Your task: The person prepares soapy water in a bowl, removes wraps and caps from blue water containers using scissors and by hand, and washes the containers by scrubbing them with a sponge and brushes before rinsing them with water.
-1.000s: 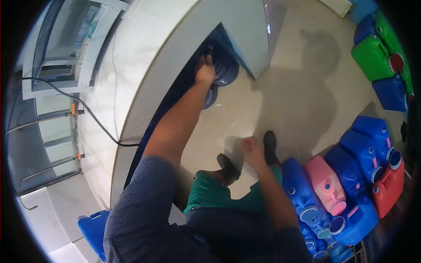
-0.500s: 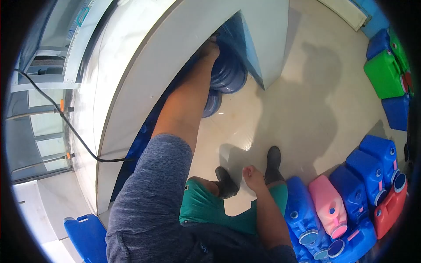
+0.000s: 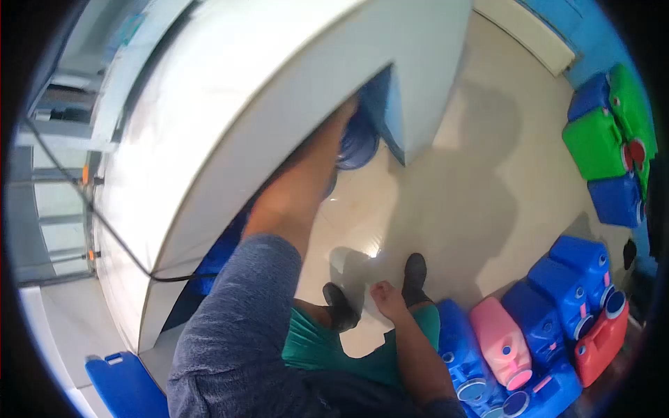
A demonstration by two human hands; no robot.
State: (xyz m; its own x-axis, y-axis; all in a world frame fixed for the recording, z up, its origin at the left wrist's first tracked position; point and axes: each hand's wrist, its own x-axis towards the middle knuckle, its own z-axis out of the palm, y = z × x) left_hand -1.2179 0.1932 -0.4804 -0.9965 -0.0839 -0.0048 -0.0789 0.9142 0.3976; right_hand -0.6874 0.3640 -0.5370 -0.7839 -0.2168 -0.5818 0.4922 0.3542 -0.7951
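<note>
Here's the left arm (image 3: 296, 184), stretched long beneath the edge of the white tabletop (image 3: 230, 97), and the opening below it seems to be the reason: it sits low and narrow, so the reach looks like it has to slant inward. The left hand (image 3: 347, 115) only just shows at that edge, blurred and mostly covered, so whether its fingers are apart or clamped on something, I can't tell. Just beside it stands a round blue water bottle (image 3: 361, 145) on the floor (image 3: 460, 202), half behind the front panel (image 3: 439, 104), probably tucked there to keep the walkway free.

Over to the right hand (image 3: 387, 299): its fingers are curled together in a loose fist, no object showing in them, held out over the floor near the boots (image 3: 414, 273), likely for balance. Those boots stand apart, a steady base for the lean.

And on the right side, the pink jerrycan (image 3: 496, 341) sits between blue jerrycans (image 3: 529, 310), the red jerrycan (image 3: 601, 354) at the end; their wide caps face much the same way, presumably for easy access.
</note>
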